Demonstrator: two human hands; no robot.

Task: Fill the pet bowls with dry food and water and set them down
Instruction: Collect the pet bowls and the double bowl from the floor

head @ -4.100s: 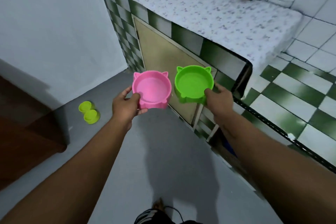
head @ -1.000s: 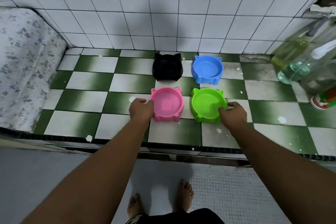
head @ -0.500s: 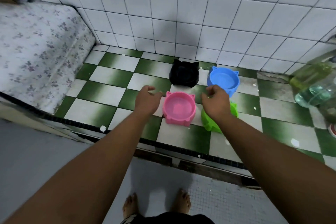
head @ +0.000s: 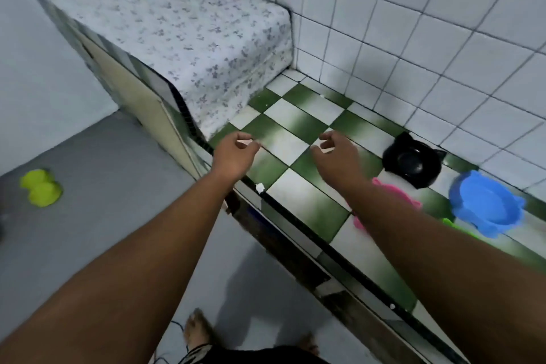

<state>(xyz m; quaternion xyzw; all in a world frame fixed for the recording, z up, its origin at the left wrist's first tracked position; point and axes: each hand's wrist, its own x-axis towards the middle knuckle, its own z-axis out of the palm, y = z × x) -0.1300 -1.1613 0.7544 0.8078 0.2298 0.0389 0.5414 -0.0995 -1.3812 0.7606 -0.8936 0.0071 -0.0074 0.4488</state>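
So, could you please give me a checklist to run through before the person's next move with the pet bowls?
1. Free left hand: ok, holds nothing.
2. Free right hand: ok, holds nothing.
3. Upright black bowl and blue bowl on the tiled counter: ok.
4. Food or water in the blue bowl: not ok, looks empty.
5. Contents of the pink bowl and green bowl: cannot tell, mostly hidden behind the right forearm.
6. Collected yellow-green double bowl: not ok, lies on the grey floor.

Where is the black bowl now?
In the head view, the black bowl stands at the right on the checked counter, near the tiled wall, left of the blue bowl and behind the pink bowl.
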